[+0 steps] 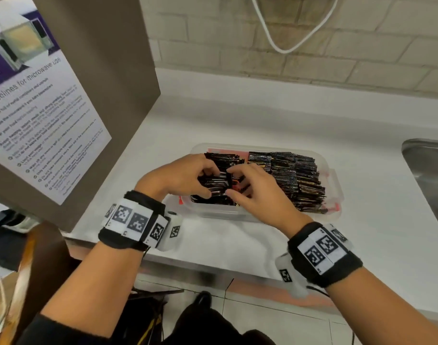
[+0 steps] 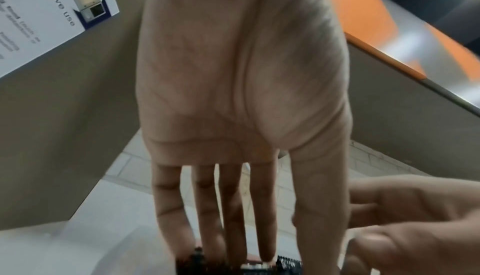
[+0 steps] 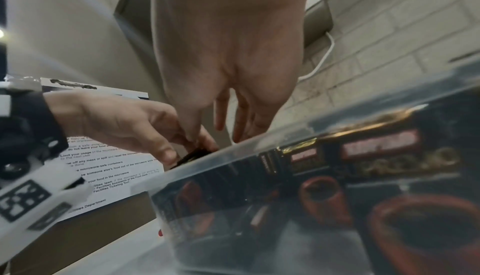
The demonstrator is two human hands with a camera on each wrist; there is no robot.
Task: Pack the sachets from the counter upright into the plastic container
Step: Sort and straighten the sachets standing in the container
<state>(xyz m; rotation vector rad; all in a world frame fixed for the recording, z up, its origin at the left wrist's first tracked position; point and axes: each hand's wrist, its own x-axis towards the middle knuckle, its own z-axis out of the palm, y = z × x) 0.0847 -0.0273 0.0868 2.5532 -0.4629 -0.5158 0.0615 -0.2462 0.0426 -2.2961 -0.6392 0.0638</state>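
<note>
Counts: one clear plastic container, two hands at work, one poster, one sink edge; the sachets are too many and too tightly packed to count.
Poster: a microwave-use notice is fixed to a grey-brown panel at far left.
Left hand: the left hand reaches into the container's left end; its grip has fingers and thumb curled around a bunch of dark sachets, with the fingertips resting on the sachets' serrated top edges in the left wrist view.
Right hand: the right hand meets the left over the same bunch; its grip is partly closed, fingers bent down onto the sachets and thumb at the near side. Whether it pinches them or only presses, I cannot tell.
Container: it sits on the white counter, its long side across the view. Its right part holds packed rows of sachets standing on edge; the left part holds the bunch under the hands.
Container wall: through the clear wall, sachets with red cup pictures press against the side.
Sink: a metal sink rim shows at far right, apart from the container.
</note>
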